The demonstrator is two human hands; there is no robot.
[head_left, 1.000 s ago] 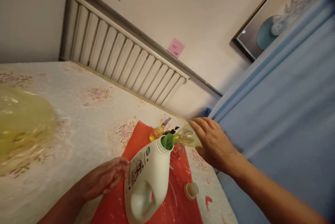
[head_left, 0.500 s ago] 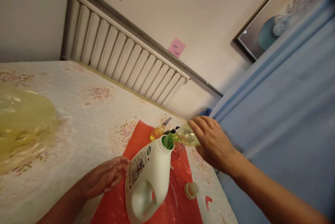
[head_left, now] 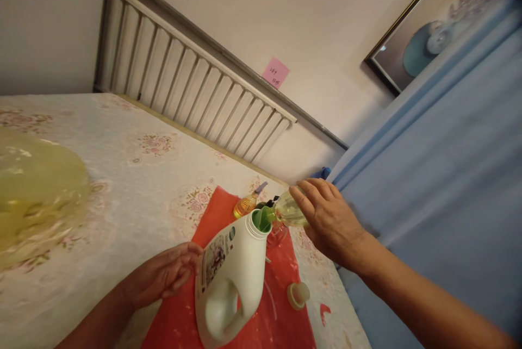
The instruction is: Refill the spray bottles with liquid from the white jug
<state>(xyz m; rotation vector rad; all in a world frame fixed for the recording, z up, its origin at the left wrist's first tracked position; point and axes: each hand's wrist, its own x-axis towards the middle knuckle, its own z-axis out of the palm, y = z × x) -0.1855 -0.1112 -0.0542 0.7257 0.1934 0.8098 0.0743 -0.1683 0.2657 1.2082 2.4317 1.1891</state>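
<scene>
A white-green detergent jug (head_left: 240, 278) stands upright with its mouth uncapped and a green funnel (head_left: 261, 219) set in it. My right hand (head_left: 326, 221) is closed round a clear plastic bottle (head_left: 289, 209) with pale yellow content, tilted so that its neck meets the funnel. Whether liquid is flowing is too small to tell. Fingers loosely stretched, my left hand (head_left: 169, 273) rests its tips against the labelled side of the jug and holds nothing. Right of the jug, a beige cap (head_left: 298, 295) lies on a red sheet (head_left: 281, 289).
Behind the jug are a small bottle of orange-yellow liquid (head_left: 244, 206) and a partly hidden clear container (head_left: 277, 235). A large yellowish transparent object (head_left: 41, 191) occupies the left of the flowered tablecloth (head_left: 134, 186). A radiator (head_left: 196, 85) lines the wall; a blue curtain (head_left: 444, 175) hangs right.
My right hand and the bottle have shifted very slightly up and to the left. The jug, funnel and my left hand stay practically where they were.
</scene>
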